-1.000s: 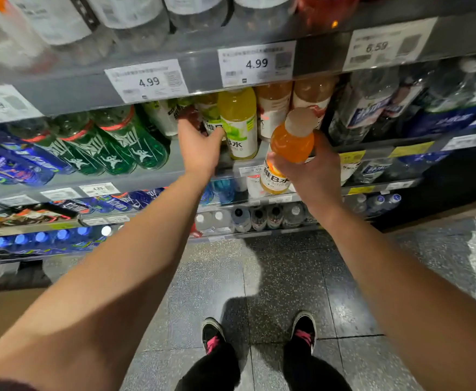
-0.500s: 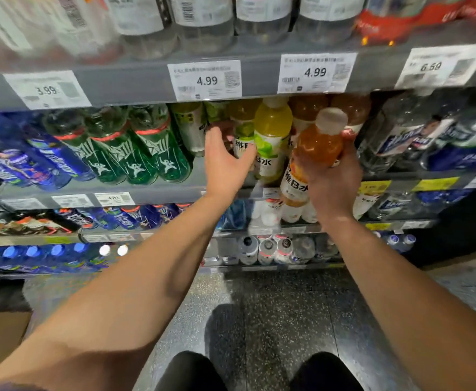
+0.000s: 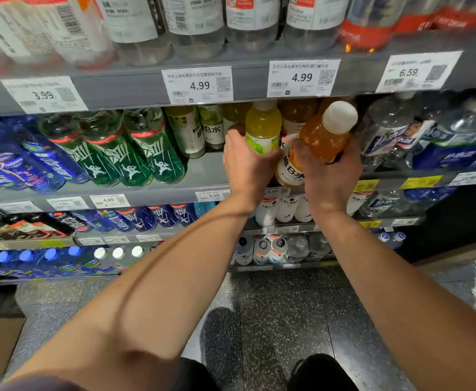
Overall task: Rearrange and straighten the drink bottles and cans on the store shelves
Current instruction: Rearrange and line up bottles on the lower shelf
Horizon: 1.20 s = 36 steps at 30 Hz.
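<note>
Midway through tidying the second shelf (image 3: 203, 176). Right hand (image 3: 330, 176) clenched round an orange drink bottle (image 3: 320, 142), tilted, white cap toward the camera, held off the shelf just before the orange row. Left hand (image 3: 248, 162) wrapped round the yellow-green bottle (image 3: 262, 128) standing at the shelf front. Green bottles (image 3: 135, 153) and blue bottles (image 3: 19, 162) to the left lean in rows, probably awaiting straightening. Bare gap on the shelf between green bottles and left hand, likely unfilled yet.

Hands (image 3: 284, 167) around two shelf bottles (image 3: 320, 138)
</note>
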Available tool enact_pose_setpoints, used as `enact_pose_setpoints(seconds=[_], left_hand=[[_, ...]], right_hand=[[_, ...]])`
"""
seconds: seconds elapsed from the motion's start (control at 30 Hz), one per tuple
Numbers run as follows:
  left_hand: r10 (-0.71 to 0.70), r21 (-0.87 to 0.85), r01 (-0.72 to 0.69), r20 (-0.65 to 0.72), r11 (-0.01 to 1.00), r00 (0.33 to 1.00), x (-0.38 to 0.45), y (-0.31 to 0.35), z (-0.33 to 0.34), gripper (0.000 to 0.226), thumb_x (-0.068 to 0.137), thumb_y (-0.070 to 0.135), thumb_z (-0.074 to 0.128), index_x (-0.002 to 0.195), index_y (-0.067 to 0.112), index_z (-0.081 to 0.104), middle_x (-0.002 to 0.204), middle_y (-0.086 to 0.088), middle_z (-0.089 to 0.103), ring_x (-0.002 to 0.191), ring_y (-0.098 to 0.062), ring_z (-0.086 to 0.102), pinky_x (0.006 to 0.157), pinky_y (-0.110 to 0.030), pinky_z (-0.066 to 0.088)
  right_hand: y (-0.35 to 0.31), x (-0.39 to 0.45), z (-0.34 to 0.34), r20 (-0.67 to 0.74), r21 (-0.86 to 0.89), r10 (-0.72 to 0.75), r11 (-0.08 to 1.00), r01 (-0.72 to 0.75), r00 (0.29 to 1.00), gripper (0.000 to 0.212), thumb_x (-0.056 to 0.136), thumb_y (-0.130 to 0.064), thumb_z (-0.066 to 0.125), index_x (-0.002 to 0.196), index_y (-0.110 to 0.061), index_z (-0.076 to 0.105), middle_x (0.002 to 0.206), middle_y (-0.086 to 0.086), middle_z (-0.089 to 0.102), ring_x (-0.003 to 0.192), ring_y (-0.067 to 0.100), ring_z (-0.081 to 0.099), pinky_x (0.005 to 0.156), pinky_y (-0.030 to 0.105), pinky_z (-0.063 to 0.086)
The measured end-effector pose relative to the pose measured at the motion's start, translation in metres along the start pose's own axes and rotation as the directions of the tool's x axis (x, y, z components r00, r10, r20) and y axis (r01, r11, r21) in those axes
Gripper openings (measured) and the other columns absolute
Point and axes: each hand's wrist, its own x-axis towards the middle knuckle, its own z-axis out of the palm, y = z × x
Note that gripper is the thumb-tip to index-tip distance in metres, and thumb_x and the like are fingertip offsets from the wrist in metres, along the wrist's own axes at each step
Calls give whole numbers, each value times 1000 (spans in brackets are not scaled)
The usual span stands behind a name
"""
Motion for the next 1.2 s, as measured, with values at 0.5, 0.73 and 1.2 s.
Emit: enact_pose_setpoints(seconds=[0.5,0.73,1.2], left_hand=[[-80,-114,59,-188,992,979,-9,-7,-11,65,61,23,84,115,8,50,108,-2,54,96,-17,55,86,-22,44],[-119,-68,104,-281,992,952,17,-32,-65,70,61,22,84,120,7,49,118,-7,56,97,-14,52,83,-14,34],[-10,-9,7,-405,1000,914,2,-33,-79,58,71,29,88,110,8,51,106,-6,51,96,-19,49,90,-24,40]], right_hand=[[7,2,-7,49,34,-2,999,0,999,51,73,-24,89,110,-28,54,101,-19,63,93,-13,62,83,7,47],[4,2,17,189,-46,-18,999,27,982,60,72,-46,86,116,-17,56,107,-3,68,98,5,64,90,19,50],[1,0,47,242,-147,16,989,20,970,66,71,-62,79,114,-16,58,104,-1,70,97,13,65,88,31,52]])
